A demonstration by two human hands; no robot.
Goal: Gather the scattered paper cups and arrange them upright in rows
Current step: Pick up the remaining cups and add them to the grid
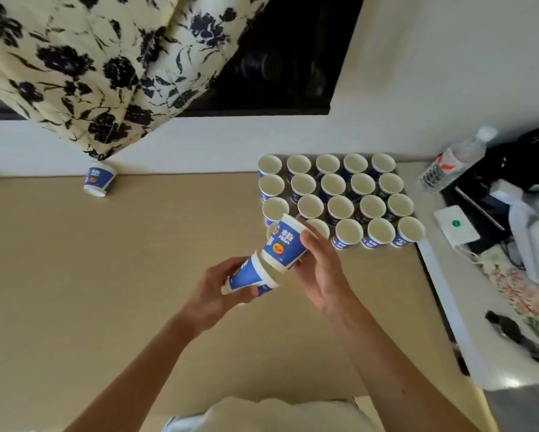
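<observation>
Cups are mostly gathered already, so by my reading the job is near its end. Going left to right: one stray cup (pixel 99 179) sits upside down, alone at the far edge of the bench (pixel 106 260), well apart from the rest and just below a hanging flowered cloth (pixel 75 67). Near the middle, the left hand (pixel 218 291) has its grip closed around a cup (pixel 251 275) held on its side, and the right hand (pixel 321 266) has its grip closed on a second cup (pixel 285 244), tilted, just above the near left corner of the block. To the right, the block of upright cups (pixel 339 198) stands in four tidy rows, open mouths up, touching or almost so. Left to do, as I judge it: seat the two held cups, then fetch and right the lone one.
</observation>
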